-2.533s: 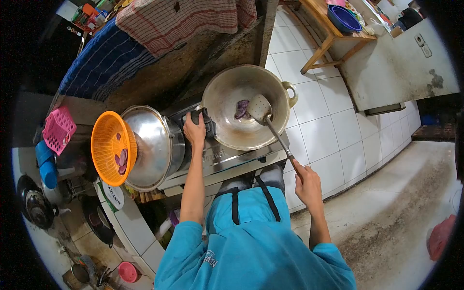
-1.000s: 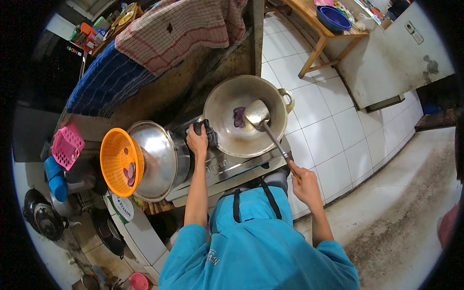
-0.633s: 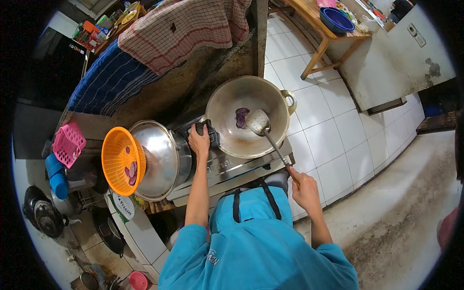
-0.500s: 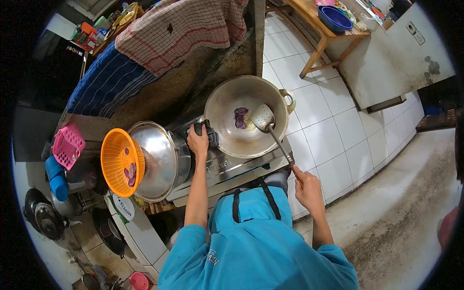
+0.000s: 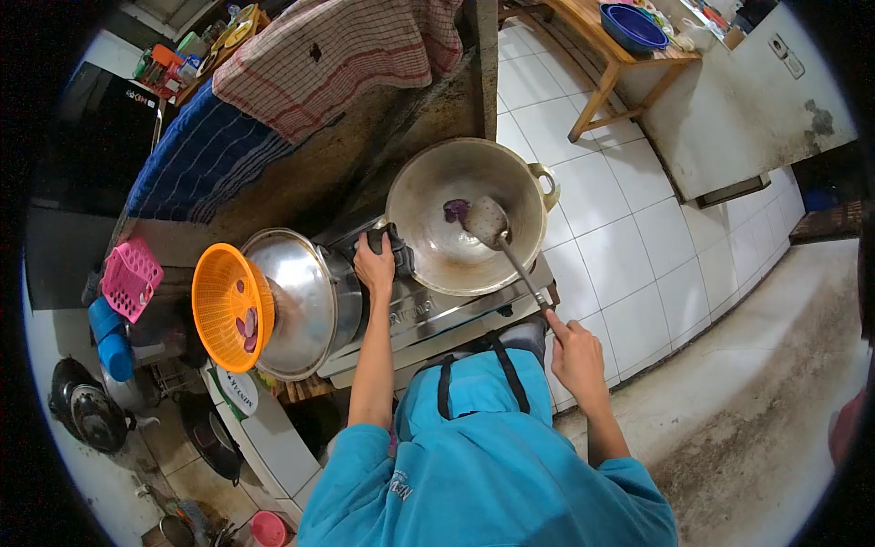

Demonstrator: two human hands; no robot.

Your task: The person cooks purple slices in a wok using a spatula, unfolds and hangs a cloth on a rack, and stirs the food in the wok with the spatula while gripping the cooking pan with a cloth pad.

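Observation:
A large metal wok (image 5: 421, 187) sits on the stove, with a small clump of purple slices (image 5: 455, 211) in its bottom. My right hand (image 5: 576, 360) is closed round the handle of a perforated spatula (image 5: 488, 219), whose head lies in the wok against the slices, partly covering them. At the wok's left side, my left hand (image 5: 374, 270) grips a dark cloth (image 5: 398, 253); the wok handle under it is hidden. Left of that hand stands a lidded steel pot (image 5: 296, 305), and an orange basket (image 5: 211, 310) holding several purple slices rests on its lid.
The stove (image 5: 424, 314) lies close in front of my body. Checked and blue towels (image 5: 342, 64) hang over the wall behind it. A wooden table (image 5: 588, 46) with blue basins (image 5: 633, 27) stands at the far right. A pink basket (image 5: 133, 278) hangs at the left.
The spatula head has shifted slightly left and turned over the purple slices, which now look more bunched together. My left hand keeps its hold at the wok's side.

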